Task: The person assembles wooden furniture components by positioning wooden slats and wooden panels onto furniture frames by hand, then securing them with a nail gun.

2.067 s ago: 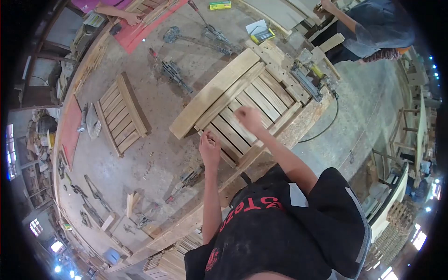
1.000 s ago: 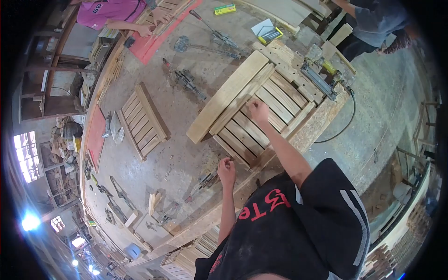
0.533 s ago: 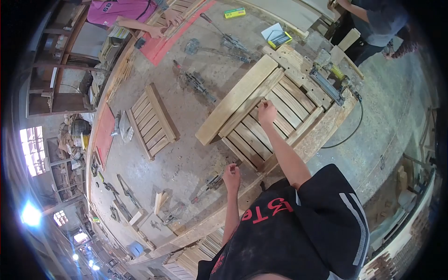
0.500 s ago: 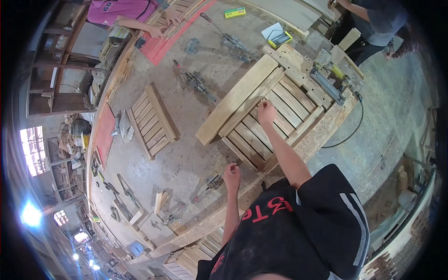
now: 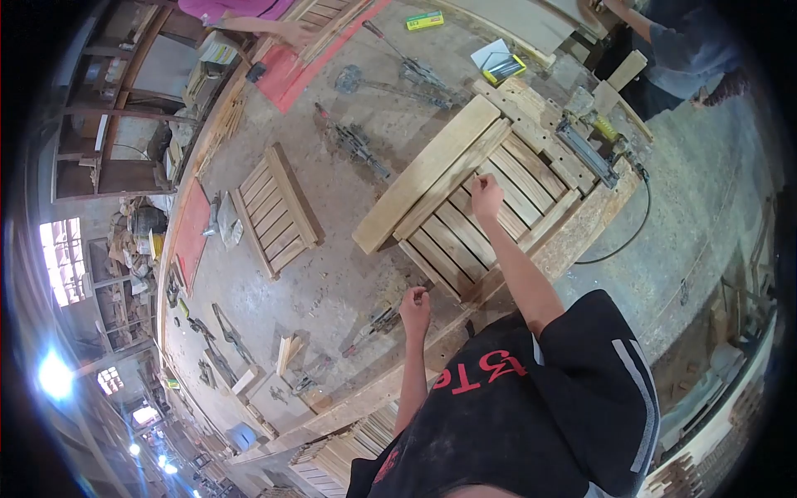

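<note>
My right hand [image 5: 487, 199] is over a slatted wooden panel [image 5: 456, 236], near where the slats meet its upper rail. Its fingers are pinched together; whatever is between them is too small to name. A thick wooden board [image 5: 432, 176] lies along the panel's far side. Off the panel's near left corner, my left hand [image 5: 415, 312] is raised above the bench with its fingers closed. A small dark bit shows at those fingertips, but I cannot make out what it is.
A second slatted panel [image 5: 278, 210] lies to the left on the bench. Clamps [image 5: 355, 143] and a pneumatic nail gun [image 5: 586, 153] lie around, with a hose at right. A yellow box of nails [image 5: 504, 68] stands beyond. Two other people work at the far side.
My right hand has shifted slightly along the panel's upper rail, staying pinched. The left hand has barely moved. The far person's arm in pink has moved, and the whole view has shifted a little.
</note>
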`<action>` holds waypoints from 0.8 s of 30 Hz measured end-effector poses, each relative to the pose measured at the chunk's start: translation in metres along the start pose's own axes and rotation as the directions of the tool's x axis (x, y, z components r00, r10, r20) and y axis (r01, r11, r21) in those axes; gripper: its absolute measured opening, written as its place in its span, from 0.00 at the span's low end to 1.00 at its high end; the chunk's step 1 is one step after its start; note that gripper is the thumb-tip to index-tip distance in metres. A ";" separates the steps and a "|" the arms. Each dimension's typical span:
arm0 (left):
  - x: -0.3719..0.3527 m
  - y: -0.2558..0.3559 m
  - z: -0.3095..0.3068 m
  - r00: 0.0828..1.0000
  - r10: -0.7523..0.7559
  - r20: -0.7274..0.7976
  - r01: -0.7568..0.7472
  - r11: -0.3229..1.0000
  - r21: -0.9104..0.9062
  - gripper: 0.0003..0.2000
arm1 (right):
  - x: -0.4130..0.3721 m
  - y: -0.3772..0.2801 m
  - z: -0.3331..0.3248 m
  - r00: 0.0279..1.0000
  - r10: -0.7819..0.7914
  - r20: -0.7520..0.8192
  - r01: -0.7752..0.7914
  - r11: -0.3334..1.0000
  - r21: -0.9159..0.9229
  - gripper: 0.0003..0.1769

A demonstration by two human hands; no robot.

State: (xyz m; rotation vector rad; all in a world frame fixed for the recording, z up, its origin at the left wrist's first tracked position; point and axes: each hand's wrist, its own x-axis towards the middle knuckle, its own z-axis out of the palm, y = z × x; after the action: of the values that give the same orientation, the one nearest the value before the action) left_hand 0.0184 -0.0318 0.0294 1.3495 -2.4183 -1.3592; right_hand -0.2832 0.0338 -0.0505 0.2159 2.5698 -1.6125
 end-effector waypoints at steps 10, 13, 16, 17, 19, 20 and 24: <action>-0.018 -0.015 0.010 0.999 -0.029 -0.036 0.026 0.998 -0.062 0.08 | -0.046 0.019 -0.022 0.876 0.100 0.471 -0.128 0.991 0.028 0.03; -0.026 -0.031 0.016 0.991 -0.042 -0.124 0.031 0.996 -0.086 0.07 | -0.066 0.000 -0.051 0.734 0.330 0.593 -0.531 0.824 0.199 0.06; -0.049 -0.038 0.012 0.958 -0.126 -0.257 0.068 0.972 -0.223 0.08 | -0.048 0.009 -0.068 0.768 0.325 0.552 -0.526 0.811 0.254 0.04; -0.052 -0.037 0.008 0.945 -0.162 -0.285 0.090 0.964 -0.251 0.08 | -0.030 0.024 -0.064 0.773 0.357 0.524 -0.537 0.809 0.241 0.04; -0.050 -0.039 0.002 0.923 -0.215 -0.319 0.113 0.944 -0.309 0.08 | -0.015 0.041 -0.036 0.784 0.163 0.599 -0.419 0.851 0.316 0.05; -0.050 -0.043 -0.001 0.909 -0.239 -0.342 0.116 0.932 -0.342 0.08 | -0.011 0.053 -0.013 0.724 -0.077 0.685 -0.300 0.860 0.413 0.07; -0.058 -0.051 -0.019 0.848 -0.408 -0.338 0.220 0.851 -0.476 0.08 | -0.193 -0.154 0.015 0.275 -0.154 0.949 -0.177 0.962 0.207 0.14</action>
State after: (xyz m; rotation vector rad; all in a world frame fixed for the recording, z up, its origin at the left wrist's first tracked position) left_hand 0.0959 -0.0152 0.0244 1.7478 -1.5500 -1.3565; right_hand -0.1195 -0.0588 0.1098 -0.5940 1.3310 -1.3649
